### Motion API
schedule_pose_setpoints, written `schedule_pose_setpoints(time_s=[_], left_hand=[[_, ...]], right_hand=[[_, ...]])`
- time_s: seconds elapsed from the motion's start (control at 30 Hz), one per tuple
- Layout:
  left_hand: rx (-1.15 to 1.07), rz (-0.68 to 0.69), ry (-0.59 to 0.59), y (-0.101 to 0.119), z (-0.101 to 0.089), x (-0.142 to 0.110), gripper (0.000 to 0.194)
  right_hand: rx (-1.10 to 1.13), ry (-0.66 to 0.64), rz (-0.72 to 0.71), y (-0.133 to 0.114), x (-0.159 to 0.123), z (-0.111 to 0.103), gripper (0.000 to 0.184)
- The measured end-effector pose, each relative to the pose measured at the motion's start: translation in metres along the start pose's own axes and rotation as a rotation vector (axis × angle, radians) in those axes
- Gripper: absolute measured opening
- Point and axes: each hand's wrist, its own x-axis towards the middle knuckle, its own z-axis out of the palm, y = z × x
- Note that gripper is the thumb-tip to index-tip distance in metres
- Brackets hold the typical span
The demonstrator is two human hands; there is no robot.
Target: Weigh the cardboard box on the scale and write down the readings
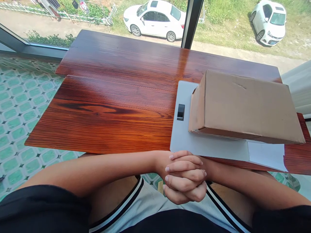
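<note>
My left hand (163, 161) and my right hand (181, 183) are clasped together with interlaced fingers, just in front of the table's near edge and above my lap. No object shows between them. Both palms are hidden. Beyond them on the right lies a flat pale grey scale (181, 137) with a small dark display (181, 112) on its left side. A closed brown cardboard box (247, 106) rests on it, covering most of its surface. White paper (266, 155) pokes out from under the box's near right part.
The reddish-brown wooden table (109, 113) has a stepped left edge. Behind it stands a window with a dark frame post (191, 24). Two white cars, one a sedan (155, 19), are parked outside. Green-and-white tiles (21, 119) cover the floor. A pale curtain (297, 84) hangs at right.
</note>
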Motion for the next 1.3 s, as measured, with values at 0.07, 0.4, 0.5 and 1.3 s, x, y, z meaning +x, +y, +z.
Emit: schedule_pose_setpoints(time_s=[0.07, 0.4, 0.5, 1.3], left_hand=[[0.020, -0.026, 0.013, -0.002, -0.008, -0.001, 0.070], [-0.240, 0.053, 0.032, 0.006, -0.019, -0.007, 0.055], [-0.353, 0.008, 0.109, 0.005, -0.018, -0.010, 0.049], [-0.312, 0.176, -0.104, 0.012, -0.018, -0.005, 0.054]], right_hand=[[0.001, 0.019, 0.022, -0.003, 0.001, 0.001, 0.012], [-0.018, 0.055, -0.089, 0.004, 0.004, 0.002, 0.013], [-0.019, 0.036, -0.112, 0.006, 0.005, 0.001, 0.012], [0.006, 0.072, -0.118, 0.010, 0.002, 0.003, 0.015]])
